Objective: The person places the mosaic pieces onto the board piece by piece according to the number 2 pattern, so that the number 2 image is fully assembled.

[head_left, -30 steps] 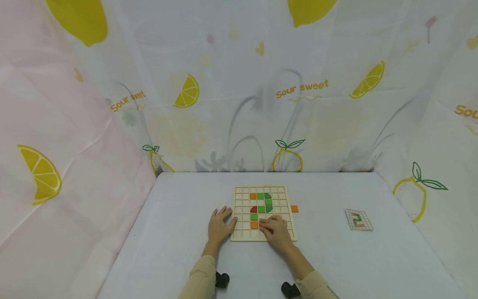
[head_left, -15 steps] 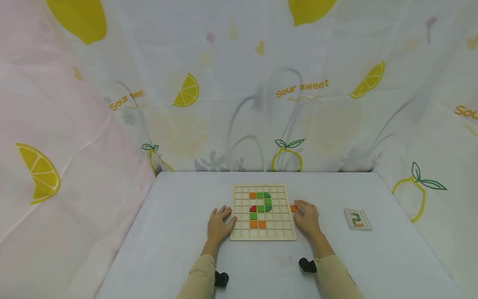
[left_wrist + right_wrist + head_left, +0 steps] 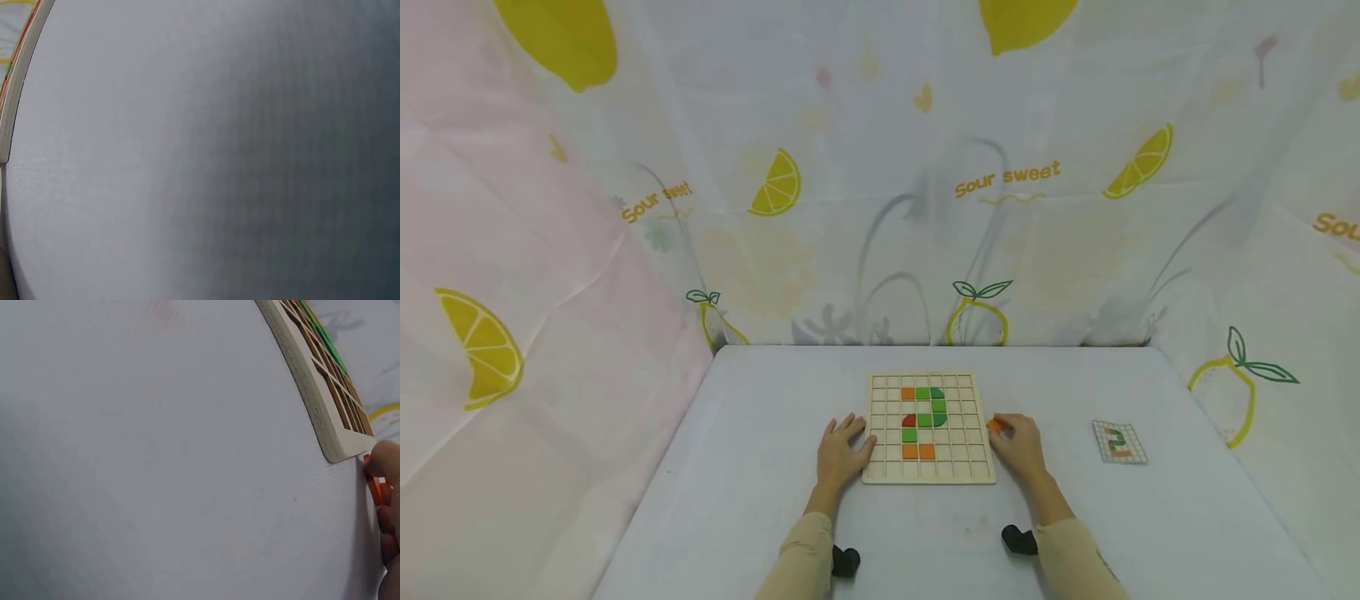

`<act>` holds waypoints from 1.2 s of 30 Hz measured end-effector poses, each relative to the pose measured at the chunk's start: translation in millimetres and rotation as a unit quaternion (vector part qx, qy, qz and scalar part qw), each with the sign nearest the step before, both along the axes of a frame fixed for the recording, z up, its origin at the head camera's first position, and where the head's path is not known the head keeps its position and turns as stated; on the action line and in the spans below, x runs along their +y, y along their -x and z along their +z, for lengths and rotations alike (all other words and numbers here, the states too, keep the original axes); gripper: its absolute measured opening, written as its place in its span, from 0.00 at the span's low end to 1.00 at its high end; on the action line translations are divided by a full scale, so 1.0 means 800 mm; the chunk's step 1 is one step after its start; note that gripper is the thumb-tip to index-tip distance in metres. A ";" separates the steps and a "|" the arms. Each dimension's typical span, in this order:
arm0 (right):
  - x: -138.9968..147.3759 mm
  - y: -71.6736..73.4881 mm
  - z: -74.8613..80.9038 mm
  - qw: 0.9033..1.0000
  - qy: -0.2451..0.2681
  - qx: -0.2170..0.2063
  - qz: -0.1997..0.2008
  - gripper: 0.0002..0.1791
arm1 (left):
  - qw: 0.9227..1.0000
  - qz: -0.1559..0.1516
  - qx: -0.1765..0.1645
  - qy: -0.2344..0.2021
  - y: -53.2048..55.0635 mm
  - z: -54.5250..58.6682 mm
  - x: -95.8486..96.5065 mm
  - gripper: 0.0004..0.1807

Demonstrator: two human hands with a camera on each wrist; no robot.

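A light wooden grid board (image 3: 880, 472) lies on the white table, with orange, green and red tiles set in several of its squares. Two orange tiles (image 3: 918, 452) sit side by side in the lower rows, under a green tile (image 3: 909, 435). My left hand (image 3: 842, 452) rests at the board's left edge, fingers extended. Just off the right edge, my right hand (image 3: 1019, 442) pinches a loose orange tile (image 3: 994, 425) between thumb and fingers. The right wrist view shows that tile standing tilted in the pinch, close to the board's corner (image 3: 340, 450).
A small pattern card (image 3: 1120, 442) with a printed grid and coloured figure lies to the right on the table (image 3: 760, 400). Fabric printed with lemons (image 3: 880, 250) hangs behind and along the sides. Black wrist mounts (image 3: 1019, 540) stick out from the sleeves.
My right hand let go of an orange tile in the lower row, moved right past the board's edge and took hold of the orange tile there, tilting it up. The left hand stayed put.
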State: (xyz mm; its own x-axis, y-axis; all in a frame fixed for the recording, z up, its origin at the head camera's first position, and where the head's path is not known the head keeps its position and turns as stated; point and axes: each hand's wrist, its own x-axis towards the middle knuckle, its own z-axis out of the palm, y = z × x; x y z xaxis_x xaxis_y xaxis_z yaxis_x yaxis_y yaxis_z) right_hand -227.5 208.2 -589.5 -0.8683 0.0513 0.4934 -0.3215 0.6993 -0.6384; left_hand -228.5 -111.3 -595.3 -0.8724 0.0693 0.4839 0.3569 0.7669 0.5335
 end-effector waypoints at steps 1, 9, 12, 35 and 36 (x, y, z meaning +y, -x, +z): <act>0.000 -0.001 0.002 1.000 0.004 -0.013 -0.004 0.14 | 1.000 0.000 -0.001 0.000 0.000 0.000 0.000 0.19; 0.000 -0.004 0.012 0.997 0.040 -0.070 -0.008 0.15 | 1.000 0.003 -0.002 0.001 0.000 -0.002 0.001 0.19; 0.001 -0.004 0.013 0.997 0.032 -0.065 0.008 0.15 | 1.000 0.006 -0.002 0.005 0.000 -0.003 0.000 0.19; 0.000 -0.012 0.021 0.987 0.098 -0.128 -0.014 0.17 | 1.000 0.001 0.027 0.009 0.000 -0.002 0.000 0.18; -0.003 -0.012 0.023 0.986 0.101 -0.129 -0.006 0.17 | 1.000 0.001 0.029 0.007 0.000 -0.002 0.000 0.18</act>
